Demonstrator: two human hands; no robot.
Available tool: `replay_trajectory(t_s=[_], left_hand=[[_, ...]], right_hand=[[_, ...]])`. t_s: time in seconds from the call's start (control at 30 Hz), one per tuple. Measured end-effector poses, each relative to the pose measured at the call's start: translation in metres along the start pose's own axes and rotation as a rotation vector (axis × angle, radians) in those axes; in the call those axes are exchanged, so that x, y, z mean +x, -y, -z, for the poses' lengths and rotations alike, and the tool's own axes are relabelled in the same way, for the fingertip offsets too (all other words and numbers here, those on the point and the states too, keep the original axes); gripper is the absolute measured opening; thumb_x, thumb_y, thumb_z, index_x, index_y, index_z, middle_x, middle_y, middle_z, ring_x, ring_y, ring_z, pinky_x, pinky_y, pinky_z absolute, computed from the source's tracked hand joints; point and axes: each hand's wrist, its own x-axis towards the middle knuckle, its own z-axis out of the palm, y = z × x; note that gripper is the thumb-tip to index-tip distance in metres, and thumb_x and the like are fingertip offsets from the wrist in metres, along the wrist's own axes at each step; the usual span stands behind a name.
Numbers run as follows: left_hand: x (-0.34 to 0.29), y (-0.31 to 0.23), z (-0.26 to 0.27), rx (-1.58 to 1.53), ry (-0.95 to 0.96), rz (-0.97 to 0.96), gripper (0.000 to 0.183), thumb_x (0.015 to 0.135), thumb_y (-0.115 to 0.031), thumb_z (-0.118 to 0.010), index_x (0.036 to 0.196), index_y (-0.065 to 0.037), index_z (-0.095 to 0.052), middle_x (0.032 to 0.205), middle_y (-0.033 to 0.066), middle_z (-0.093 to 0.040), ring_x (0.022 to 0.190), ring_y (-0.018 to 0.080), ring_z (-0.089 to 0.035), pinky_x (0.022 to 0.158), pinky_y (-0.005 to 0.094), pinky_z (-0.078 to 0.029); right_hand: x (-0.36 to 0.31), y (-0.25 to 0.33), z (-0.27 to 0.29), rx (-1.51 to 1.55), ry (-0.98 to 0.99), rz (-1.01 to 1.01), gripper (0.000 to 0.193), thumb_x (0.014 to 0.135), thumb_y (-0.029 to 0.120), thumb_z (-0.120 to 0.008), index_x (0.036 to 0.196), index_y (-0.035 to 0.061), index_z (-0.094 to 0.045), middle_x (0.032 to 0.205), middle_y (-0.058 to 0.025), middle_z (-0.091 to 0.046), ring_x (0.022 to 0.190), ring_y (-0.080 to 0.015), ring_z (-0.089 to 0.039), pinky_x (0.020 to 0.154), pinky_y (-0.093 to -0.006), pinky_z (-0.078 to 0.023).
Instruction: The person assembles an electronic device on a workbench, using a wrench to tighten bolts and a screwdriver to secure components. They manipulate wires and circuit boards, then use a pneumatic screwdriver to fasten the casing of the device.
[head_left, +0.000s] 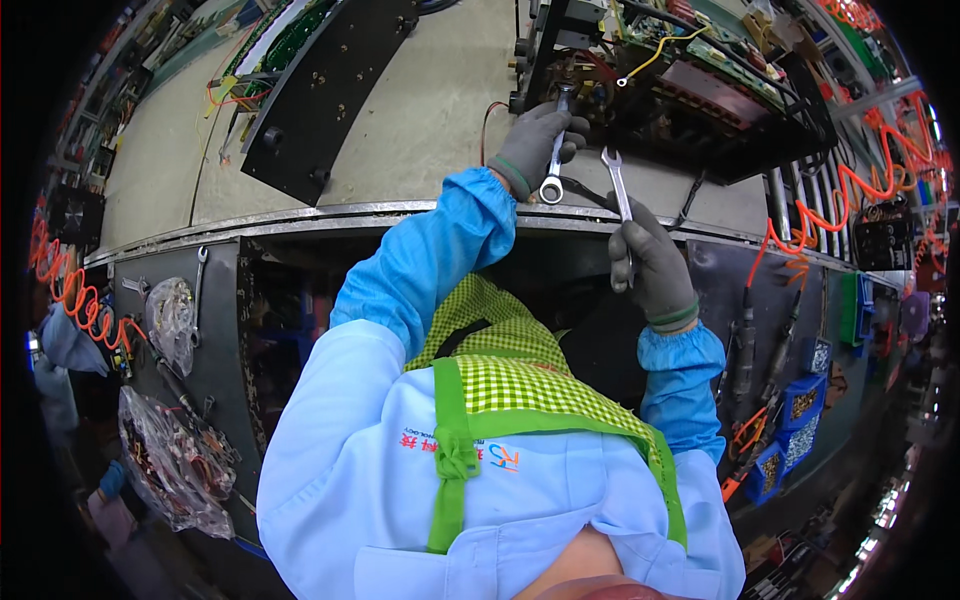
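Observation:
Both my hands wear grey gloves. My left hand [535,145] is closed around a combination wrench [553,180], whose ring end hangs toward me while its other end reaches the front of a black metal-cased machine [690,130]. Closed on an open-end wrench [618,185], my right hand [650,255] is over the near edge of the bench, with the jaw pointing at the machine and apart from it. Circuit boards and cables show inside the open machine. A yellow wire [660,58] with a ring terminal lies across its top.
A black panel [330,100] lies on the workbench [420,110] to the left. Plastic bags of parts [170,460] and another wrench [200,285] are at lower left. Power drivers [745,360] with coiled orange hoses and blue bins [800,400] of small fasteners stand at right.

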Motion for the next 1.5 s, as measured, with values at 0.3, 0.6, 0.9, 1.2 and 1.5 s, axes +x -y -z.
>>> replay_trajectory(t_s=[0.3,0.6,0.9,1.2,1.5], left_hand=[[0.01,-0.023,0.026,0.21,0.061,0.109,0.021,0.094,-0.019,-0.049,0.099,-0.002,-0.06,0.08,0.0022,-0.06,0.056,0.0035,-0.05,0.042,0.0159,-0.038],[0.018,0.018,0.006,0.134,0.038,-0.073,0.019,0.094,-0.02,-0.046,0.098,-0.006,-0.058,0.076,0.0021,-0.059,0.057,0.0067,-0.052,0.047,0.0184,-0.039],[0.022,0.035,-0.012,-0.105,-0.03,-0.091,0.02,0.094,-0.016,-0.046,0.11,-0.006,-0.054,0.075,0.0018,-0.057,0.053,0.0089,-0.052,0.042,0.0238,-0.044],[0.023,0.026,-0.001,0.157,-0.016,-0.099,0.022,0.095,-0.023,-0.048,0.095,-0.004,-0.058,0.068,0.0017,-0.055,0.05,0.0083,-0.047,0.043,0.024,-0.037],[0.028,-0.001,0.021,0.062,0.066,0.109,0.04,0.098,-0.037,-0.039,0.091,-0.002,-0.058,0.061,0.0052,-0.053,0.045,0.0096,-0.045,0.04,0.023,-0.037]], right_hand=[[0.074,0.024,-0.009,0.003,-0.023,0.062,0.044,0.092,0.013,-0.043,0.135,0.0049,-0.04,0.079,-0.0027,-0.052,0.059,-0.0073,-0.047,0.053,-0.0234,-0.042],[0.119,0.023,-0.012,0.089,-0.066,0.007,0.024,0.091,0.011,-0.045,0.112,0.006,-0.054,0.071,0.0026,-0.051,0.057,-0.004,-0.046,0.047,-0.0208,-0.04],[0.127,0.024,-0.019,0.194,-0.16,0.013,0.019,0.091,0.011,-0.046,0.106,0.0065,-0.056,0.074,-0.0001,-0.053,0.055,-0.0053,-0.044,0.045,-0.0215,-0.038],[0.125,0.049,0.035,-0.117,-0.08,0.002,0.028,0.091,0.011,-0.048,0.118,0.0027,-0.053,0.079,-0.0022,-0.055,0.051,-0.0021,-0.039,0.042,-0.0167,-0.033],[0.148,0.052,0.066,-0.039,-0.049,-0.07,0.03,0.094,0.015,-0.052,0.122,0.0046,-0.049,0.084,-0.0035,-0.055,0.052,-0.0012,-0.036,0.042,-0.0166,-0.031]])
